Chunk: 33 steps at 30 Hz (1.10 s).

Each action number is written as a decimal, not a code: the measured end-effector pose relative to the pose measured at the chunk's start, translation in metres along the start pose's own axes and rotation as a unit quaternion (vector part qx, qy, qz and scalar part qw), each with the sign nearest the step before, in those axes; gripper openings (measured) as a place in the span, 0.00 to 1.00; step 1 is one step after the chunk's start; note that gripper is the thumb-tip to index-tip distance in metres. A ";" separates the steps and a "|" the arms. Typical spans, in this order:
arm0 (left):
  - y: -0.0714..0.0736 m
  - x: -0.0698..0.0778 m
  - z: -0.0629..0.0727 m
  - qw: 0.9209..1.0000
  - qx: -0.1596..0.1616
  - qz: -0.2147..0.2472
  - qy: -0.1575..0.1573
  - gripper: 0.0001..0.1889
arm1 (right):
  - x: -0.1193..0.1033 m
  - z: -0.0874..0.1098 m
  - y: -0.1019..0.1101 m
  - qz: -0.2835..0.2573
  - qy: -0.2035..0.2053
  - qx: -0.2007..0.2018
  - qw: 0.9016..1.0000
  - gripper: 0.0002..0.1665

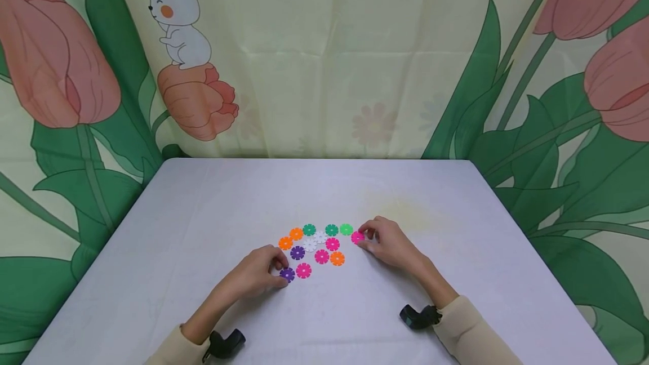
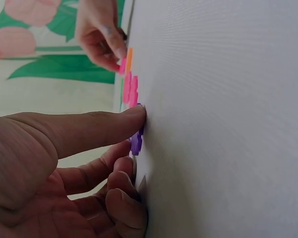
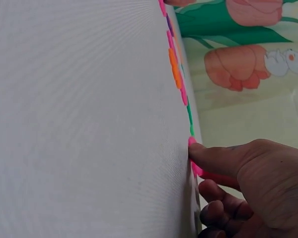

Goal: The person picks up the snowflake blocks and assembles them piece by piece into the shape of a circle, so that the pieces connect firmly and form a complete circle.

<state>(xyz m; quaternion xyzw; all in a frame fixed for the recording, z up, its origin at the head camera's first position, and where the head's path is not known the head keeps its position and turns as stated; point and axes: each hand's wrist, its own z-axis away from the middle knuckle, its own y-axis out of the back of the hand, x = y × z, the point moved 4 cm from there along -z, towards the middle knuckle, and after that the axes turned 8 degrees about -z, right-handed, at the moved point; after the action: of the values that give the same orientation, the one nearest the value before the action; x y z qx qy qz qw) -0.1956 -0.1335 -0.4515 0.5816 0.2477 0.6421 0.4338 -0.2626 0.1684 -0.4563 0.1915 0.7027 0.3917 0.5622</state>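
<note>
Several small flower-shaped plastic discs with notched edges lie flat on the table, in orange, green, white, purple and pink. At the near left end, my left hand (image 1: pixel 257 272) pinches a purple disc (image 1: pixel 287 275) by its edges; the left wrist view has the thumb against this purple disc (image 2: pixel 136 144), flat on the cloth. A pink disc (image 1: pixel 303 270) lies just right of it. On the far right my right hand (image 1: pixel 391 245) pinches another pink disc (image 1: pixel 357 237) between thumb and finger, beside a light green disc (image 1: pixel 346 230). Two white discs (image 1: pixel 310 245) lie inside the curved group.
White cloth covers the table (image 1: pixel 228 196). Behind it hangs a curtain (image 1: pixel 324 61) printed with tulips and a rabbit. Each forearm wears a black wrist camera, one on the left (image 1: pixel 226 344) and one on the right (image 1: pixel 419 317).
</note>
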 end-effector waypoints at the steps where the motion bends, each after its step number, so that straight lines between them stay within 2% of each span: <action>1: 0.000 0.000 0.000 1.000 -0.001 0.000 0.002 0.17 | 0.000 0.000 0.000 -0.004 -0.001 0.002 1.000 0.15; 6: 0.000 0.000 -0.001 1.000 -0.005 0.001 0.014 0.18 | 0.001 0.001 0.000 -0.022 -0.010 0.008 1.000 0.16; 14: -0.001 0.001 0.000 1.000 0.010 -0.003 0.009 0.19 | 0.002 0.001 0.001 -0.026 -0.015 0.009 1.000 0.16; 26: -0.002 0.003 0.000 1.000 0.003 0.013 -0.022 0.17 | 0.003 0.000 0.002 -0.028 -0.024 0.015 0.999 0.16; 33: -0.001 0.003 -0.002 0.999 -0.004 -0.011 -0.038 0.13 | 0.007 0.000 0.006 -0.038 -0.044 0.013 0.998 0.12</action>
<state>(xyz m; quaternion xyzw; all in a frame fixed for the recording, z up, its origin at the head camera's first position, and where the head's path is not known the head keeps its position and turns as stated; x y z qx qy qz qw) -0.1970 -0.1305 -0.4514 0.6011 0.2351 0.6155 0.4523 -0.2656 0.1771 -0.4561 0.1891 0.6890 0.3525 0.6044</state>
